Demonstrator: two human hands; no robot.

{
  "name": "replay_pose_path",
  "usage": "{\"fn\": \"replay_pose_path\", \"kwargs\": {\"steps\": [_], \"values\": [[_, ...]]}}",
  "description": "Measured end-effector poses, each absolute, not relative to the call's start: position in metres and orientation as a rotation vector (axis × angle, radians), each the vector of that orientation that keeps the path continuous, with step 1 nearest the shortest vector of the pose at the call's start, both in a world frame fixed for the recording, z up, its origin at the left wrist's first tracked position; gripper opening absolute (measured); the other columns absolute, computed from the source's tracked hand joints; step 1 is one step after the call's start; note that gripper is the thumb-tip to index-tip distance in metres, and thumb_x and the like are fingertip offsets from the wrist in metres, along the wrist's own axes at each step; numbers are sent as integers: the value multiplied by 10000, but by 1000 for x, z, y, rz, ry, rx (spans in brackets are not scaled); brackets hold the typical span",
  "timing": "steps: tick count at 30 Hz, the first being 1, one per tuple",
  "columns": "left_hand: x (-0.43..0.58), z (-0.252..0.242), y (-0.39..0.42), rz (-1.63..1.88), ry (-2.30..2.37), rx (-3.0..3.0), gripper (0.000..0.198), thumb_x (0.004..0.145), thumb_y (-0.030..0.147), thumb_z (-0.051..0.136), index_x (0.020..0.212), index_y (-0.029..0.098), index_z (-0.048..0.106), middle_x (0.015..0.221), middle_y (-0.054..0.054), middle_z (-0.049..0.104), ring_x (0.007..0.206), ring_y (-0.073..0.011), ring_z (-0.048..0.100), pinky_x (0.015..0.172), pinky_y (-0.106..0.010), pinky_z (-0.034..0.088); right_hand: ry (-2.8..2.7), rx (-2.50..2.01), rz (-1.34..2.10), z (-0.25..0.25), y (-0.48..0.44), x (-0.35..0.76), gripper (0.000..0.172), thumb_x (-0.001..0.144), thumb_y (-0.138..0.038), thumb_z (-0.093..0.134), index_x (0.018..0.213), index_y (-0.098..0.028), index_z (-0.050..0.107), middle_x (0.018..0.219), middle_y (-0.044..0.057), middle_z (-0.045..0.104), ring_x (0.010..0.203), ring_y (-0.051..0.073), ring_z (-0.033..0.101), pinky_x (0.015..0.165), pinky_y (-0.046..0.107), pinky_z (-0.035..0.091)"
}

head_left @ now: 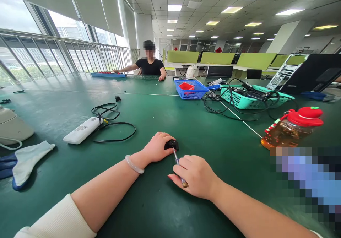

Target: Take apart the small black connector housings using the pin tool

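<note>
My left hand (157,146) rests on the green table (165,117), fingers closed around a small black part (172,145) that it pins to the surface. A pale bangle sits on that wrist. My right hand (195,177) lies just to the right and nearer me, closed around a thin screwdriver (178,163). The tool's metal tip touches the black part, and its brown handle end sticks out between my fingers.
A white power bank with a black cable (84,129) lies to the left, gloves (28,160) at the near left. A bottle with a red lid (291,128) lies at right. Blue basket (190,88), teal basket with cables (247,97). A person sits at the far end.
</note>
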State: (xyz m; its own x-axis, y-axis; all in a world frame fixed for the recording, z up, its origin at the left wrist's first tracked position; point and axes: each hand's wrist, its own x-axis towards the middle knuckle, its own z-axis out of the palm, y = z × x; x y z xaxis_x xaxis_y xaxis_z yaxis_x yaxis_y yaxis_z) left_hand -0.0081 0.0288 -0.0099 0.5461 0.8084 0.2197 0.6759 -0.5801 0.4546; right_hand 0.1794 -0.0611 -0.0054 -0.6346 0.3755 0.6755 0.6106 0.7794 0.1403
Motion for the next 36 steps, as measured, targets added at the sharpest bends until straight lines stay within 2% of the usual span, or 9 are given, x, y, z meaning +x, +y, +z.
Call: {"fn": "replay_pose_path", "kwargs": {"steps": [11,24,36], "values": [[-10,-12,36,663,1175,2456,270,797,328,743,1044,224,718,1177,-65,714,1167,-270,609,1080,-438,445,-2315,-779,-466,-8,-61,178,296,920,-237,538,628,-186,537,578,-15,458,560,124,330,546,284,211],[-10,-15,37,661,1194,2476,309,799,365,755,1055,200,703,1178,-79,711,1158,-281,601,1064,-441,453,-2222,-783,-463,-2,-61,178,315,933,-215,528,620,-178,546,573,-21,427,553,115,320,538,282,217],[-9,-9,34,653,1171,2431,322,799,293,741,1112,229,698,1187,-45,720,1165,-269,604,1082,-447,433,-2052,-838,-103,0,-55,186,204,921,-178,537,720,-197,569,571,-33,526,514,94,440,534,232,343]]}}
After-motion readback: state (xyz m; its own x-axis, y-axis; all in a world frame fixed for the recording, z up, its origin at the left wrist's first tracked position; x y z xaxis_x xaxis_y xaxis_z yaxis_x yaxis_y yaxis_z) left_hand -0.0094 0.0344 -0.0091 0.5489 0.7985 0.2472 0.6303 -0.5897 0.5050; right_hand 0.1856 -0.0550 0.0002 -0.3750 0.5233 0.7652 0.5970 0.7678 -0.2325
